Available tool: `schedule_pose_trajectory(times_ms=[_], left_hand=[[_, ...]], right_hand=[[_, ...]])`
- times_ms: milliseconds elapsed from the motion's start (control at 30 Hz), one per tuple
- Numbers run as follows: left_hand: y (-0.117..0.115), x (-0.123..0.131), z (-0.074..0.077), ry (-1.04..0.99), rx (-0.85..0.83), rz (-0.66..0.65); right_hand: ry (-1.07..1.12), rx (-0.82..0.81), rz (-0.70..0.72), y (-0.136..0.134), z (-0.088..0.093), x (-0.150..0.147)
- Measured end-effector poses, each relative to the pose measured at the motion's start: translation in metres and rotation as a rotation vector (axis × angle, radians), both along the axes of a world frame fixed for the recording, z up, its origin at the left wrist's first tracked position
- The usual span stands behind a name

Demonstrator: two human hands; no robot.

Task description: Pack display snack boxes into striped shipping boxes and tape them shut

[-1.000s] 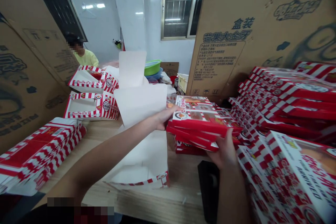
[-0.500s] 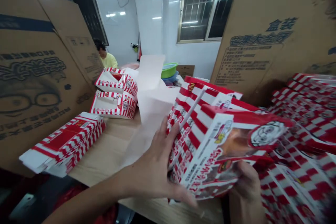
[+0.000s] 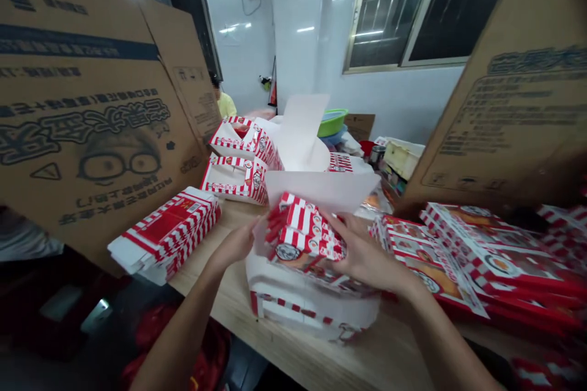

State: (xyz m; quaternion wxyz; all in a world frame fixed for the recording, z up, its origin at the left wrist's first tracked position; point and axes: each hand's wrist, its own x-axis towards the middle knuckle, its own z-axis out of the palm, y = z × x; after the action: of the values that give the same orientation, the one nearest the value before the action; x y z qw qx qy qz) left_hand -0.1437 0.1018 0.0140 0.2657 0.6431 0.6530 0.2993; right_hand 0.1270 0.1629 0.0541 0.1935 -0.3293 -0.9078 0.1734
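Both my hands are at a white cardboard box (image 3: 312, 299) with its flaps standing up, on the wooden table (image 3: 275, 342). A stack of red-and-white striped printed cartons (image 3: 305, 235) sits tilted in its mouth. My right hand (image 3: 362, 253) grips that stack from the right side. My left hand (image 3: 232, 244) lies against the box's left flap (image 3: 261, 238), close beside the stack's left end. I cannot tell whether it holds the flap. The lower part of the stack is hidden inside the box.
Flat striped cartons (image 3: 165, 235) lie at the table's left, behind them two opened cartons (image 3: 236, 180). Stacked cartons (image 3: 481, 263) fill the right. Large cardboard sheets (image 3: 92, 110) rise at both sides. A person in a yellow shirt (image 3: 224, 104) stands beyond, near a green basin (image 3: 332, 122).
The stack has moved left and down from above the table into the box's mouth. My left hand has shifted onto the flap. The view has swung, bringing more of the table in.
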Motion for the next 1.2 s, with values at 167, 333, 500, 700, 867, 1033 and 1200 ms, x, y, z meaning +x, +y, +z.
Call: schedule_pose_trajectory(times_ms=[167, 333, 500, 700, 867, 1033, 1200], left_hand=[[-0.005, -0.009, 0.002, 0.041, -0.021, -0.106], [-0.004, 0.002, 0.000, 0.054, -0.028, -0.242], [-0.007, 0.014, 0.005, 0.218, -0.048, -0.166], [0.012, 0.063, 0.004, 0.646, -0.080, -0.356], [0.031, 0.078, -0.009, 0.849, -0.240, -0.368], [0.033, 0.079, -0.010, 0.885, -0.199, -0.322], [0.032, 0.122, 0.010, 0.812, -0.130, -0.506]], right_hand=[[-0.324, 0.060, -0.077, -0.003, -0.016, -0.026], [-0.553, 0.120, -0.163, -0.002, -0.040, -0.066], [-0.570, 0.115, -0.163, -0.002, -0.063, -0.066], [-0.627, 0.026, -0.029, -0.011, -0.067, -0.053], [-0.532, 0.076, -0.237, -0.009, -0.049, -0.020], [-0.136, -0.097, -0.742, 0.004, -0.049, 0.069], [-0.099, -0.399, -1.229, 0.023, -0.073, 0.145]])
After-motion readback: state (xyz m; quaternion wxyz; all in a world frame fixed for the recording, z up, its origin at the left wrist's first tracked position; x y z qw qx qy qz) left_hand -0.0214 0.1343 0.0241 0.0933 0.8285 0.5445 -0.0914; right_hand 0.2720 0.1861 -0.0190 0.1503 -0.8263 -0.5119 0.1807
